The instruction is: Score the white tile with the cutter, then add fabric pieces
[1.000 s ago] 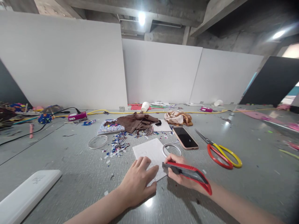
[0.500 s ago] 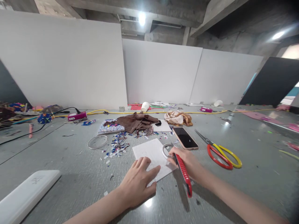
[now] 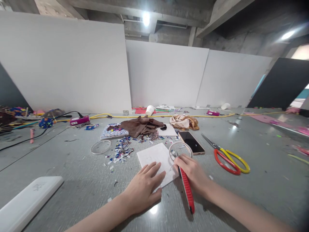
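— Counting the rings, how many do you get?
— Two: one ring [image 3: 180,150] lifted at the right hand's fingertips, a second ring [image 3: 100,146] lying flat, well apart to the left.
— And the hands?
— The left hand [image 3: 144,188] lies open, palm down, on the one white sheet [image 3: 156,159]. The right hand [image 3: 193,172] is closed around one red utility knife [image 3: 187,190], beside the sheet's right edge.
— Anything else single?
— One phone [image 3: 193,142], one pair of scissors [image 3: 227,156].
— Containers?
— One paper cup [image 3: 150,110] on its side; I cannot tell its contents.

A red utility knife [image 3: 187,188] lies lengthwise beside a flat white sheet [image 3: 156,161].
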A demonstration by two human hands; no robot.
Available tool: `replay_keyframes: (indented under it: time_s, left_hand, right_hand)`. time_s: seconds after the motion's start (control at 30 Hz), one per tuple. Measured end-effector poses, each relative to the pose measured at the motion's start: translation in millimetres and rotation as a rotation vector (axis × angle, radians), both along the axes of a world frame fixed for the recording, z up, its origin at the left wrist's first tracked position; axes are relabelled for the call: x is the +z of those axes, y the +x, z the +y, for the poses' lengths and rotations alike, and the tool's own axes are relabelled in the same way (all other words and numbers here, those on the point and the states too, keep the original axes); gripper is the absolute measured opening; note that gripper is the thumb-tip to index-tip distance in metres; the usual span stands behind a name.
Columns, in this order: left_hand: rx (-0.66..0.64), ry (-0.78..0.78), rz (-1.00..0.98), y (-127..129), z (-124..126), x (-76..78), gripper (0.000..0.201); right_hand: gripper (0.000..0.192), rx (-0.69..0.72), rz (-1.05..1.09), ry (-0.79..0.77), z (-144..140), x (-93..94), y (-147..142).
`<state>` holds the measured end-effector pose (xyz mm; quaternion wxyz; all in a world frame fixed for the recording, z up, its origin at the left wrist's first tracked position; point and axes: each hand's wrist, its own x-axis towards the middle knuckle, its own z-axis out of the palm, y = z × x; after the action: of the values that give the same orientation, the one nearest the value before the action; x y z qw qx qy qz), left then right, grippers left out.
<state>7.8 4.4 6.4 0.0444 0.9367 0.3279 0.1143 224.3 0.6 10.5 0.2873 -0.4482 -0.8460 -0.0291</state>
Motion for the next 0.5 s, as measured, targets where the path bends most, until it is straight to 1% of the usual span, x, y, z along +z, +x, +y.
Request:
replay_keyframes:
  time_s: [0.13, 0.3, 0.5]
  left_hand:
    - [0.002, 0.014, -0.017, 0.4, -0.8, 0.8, 0.047]
    - [-0.004, 0.023, 0.001, 1.0, -1.4, 1.8, 0.046]
    - [-0.007, 0.028, -0.012, 1.1, -1.3, 1.0, 0.047]
  right_hand:
    - [0.013, 0.049, 0.021, 0.044, -2.9, -0.9, -0.4]
    - [0.016, 0.094, 0.040, 0.120, -2.7, -6.2, 0.4]
    - [0.019, 0.081, 0.068, 0.109, -3.7, -8.4, -0.2]
